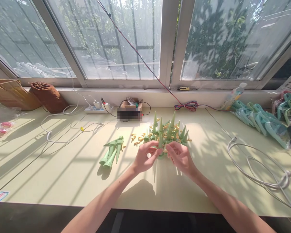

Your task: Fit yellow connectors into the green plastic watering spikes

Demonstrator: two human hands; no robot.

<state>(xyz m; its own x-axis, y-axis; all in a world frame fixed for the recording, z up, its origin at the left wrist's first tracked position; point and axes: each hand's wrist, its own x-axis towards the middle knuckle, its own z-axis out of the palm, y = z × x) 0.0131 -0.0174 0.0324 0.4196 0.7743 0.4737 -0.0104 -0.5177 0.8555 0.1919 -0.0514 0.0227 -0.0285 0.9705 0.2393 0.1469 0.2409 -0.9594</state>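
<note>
In the head view, your left grip point(147, 157) pinches a green cone point(160, 129), tip up, before the crowded green pieces point(171, 127) on the tabletop point(70, 174). Your right grip point(181, 157) is beside it; I cannot tell whether it pinches anything. Pushing sideways could topple those crowded neighbours.

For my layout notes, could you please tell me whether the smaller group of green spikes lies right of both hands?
No, the smaller group of green spikes lies on the table, left of the left hand.
</note>
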